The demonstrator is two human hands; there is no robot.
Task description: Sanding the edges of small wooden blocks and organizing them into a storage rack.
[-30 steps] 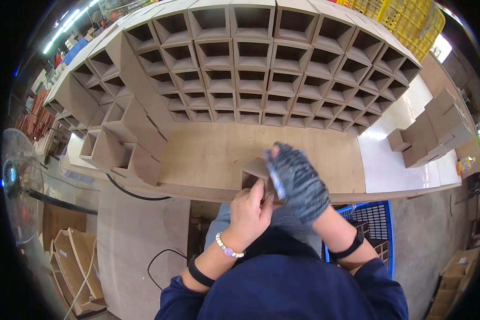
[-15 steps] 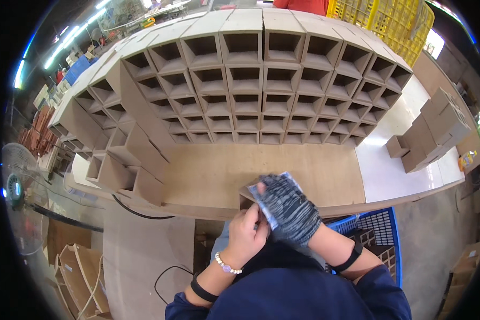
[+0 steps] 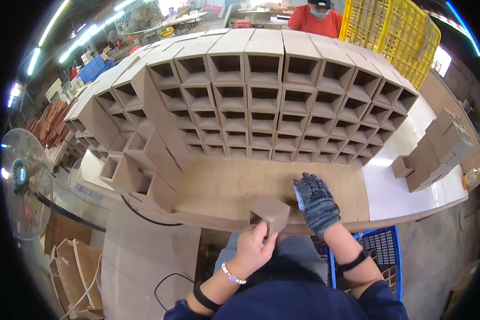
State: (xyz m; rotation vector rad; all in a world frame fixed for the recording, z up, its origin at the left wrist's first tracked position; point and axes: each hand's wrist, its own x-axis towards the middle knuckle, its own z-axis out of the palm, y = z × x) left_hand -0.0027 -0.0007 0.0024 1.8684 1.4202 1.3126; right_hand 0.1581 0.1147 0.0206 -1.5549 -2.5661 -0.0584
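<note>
My bare left hand (image 3: pixel 255 246) pinches the near edge of a small, square, open-ended brown board box (image 3: pixel 274 212) at the table's front edge. To its right, my right hand (image 3: pixel 317 204), in a grey-black knitted glove, is over the bare wooden board, apart from the box. A folded blue-and-white sheet (image 3: pixel 298 198) shows along the inner side of that glove, held against the palm; most of it is hidden. Behind both hands rises a wide stack of similar boxes (image 3: pixel 264 96), their openings facing me.
More boxes are stacked at the left (image 3: pixel 144 160) and right (image 3: pixel 434 152) of the table. A blue crate (image 3: pixel 394 261) stands below on the right, a fan (image 3: pixel 21 176) at far left. A yellow crate (image 3: pixel 389 37) and a person in red (image 3: pixel 314 21) are beyond the stack.
My right hand has moved right, off the box, with the sheet. The box in my left hand is now plainly seen. The view has tilted up a little.
</note>
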